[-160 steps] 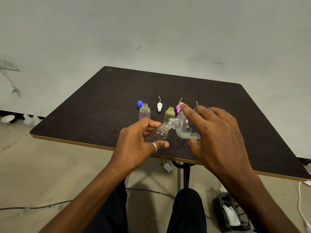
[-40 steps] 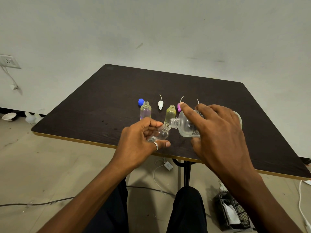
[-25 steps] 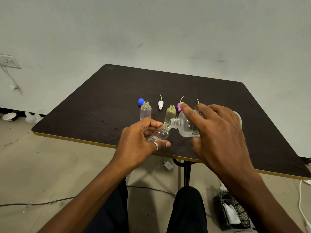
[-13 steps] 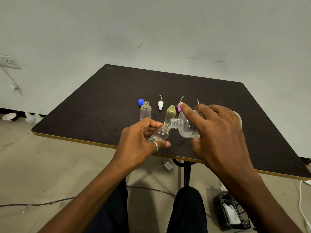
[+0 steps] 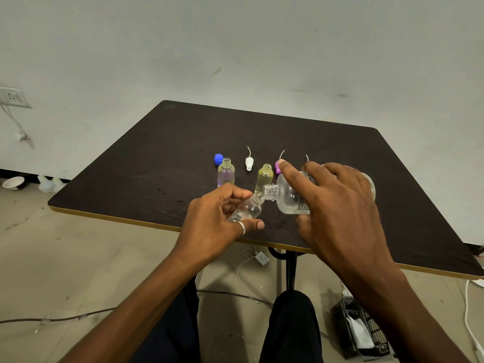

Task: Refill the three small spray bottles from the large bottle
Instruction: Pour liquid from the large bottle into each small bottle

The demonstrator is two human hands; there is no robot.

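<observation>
My left hand grips a small clear bottle, tilted with its open neck up to the right. My right hand holds the large clear bottle on its side, its mouth touching the small bottle's neck. Behind them stand two uncapped small bottles on the dark table: a purple-tinted one and a yellow-tinted one.
A blue cap, a white spray head and a pink spray head lie behind the bottles; a further tube tip shows past my fingers. Cables and a black basket lie on the floor under the table.
Nothing has visibly changed over the last second; both hands keep the two bottles mouth to mouth. Since 6.4 s ago the hands have only shifted slightly.
</observation>
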